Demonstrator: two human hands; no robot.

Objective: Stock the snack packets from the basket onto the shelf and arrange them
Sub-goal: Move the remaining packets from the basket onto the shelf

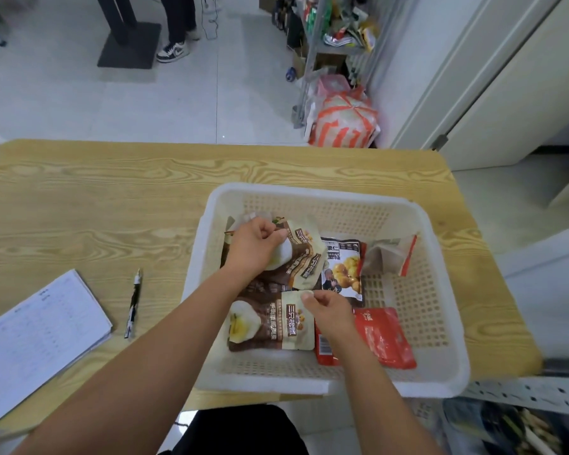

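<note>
A white perforated basket (440, 257) sits on the wooden table and holds several snack packets. My left hand (253, 246) grips a brown and cream packet (304, 257) at the basket's left side. My right hand (326, 310) pinches the top corner of a second brown and cream packet (263, 323) lying near the front. A dark packet with yellow nuts (344, 267) lies in the middle, a red packet (385, 336) at the front right, and a grey and red packet (391, 254) leans further back.
A stack of papers (37, 333) and a pen (133, 303) lie on the wooden table (96, 198) left of the basket. A metal rack with goods (339, 27) and an orange-white bag (345, 123) stand beyond the table. Someone's legs (178, 27) stand further back.
</note>
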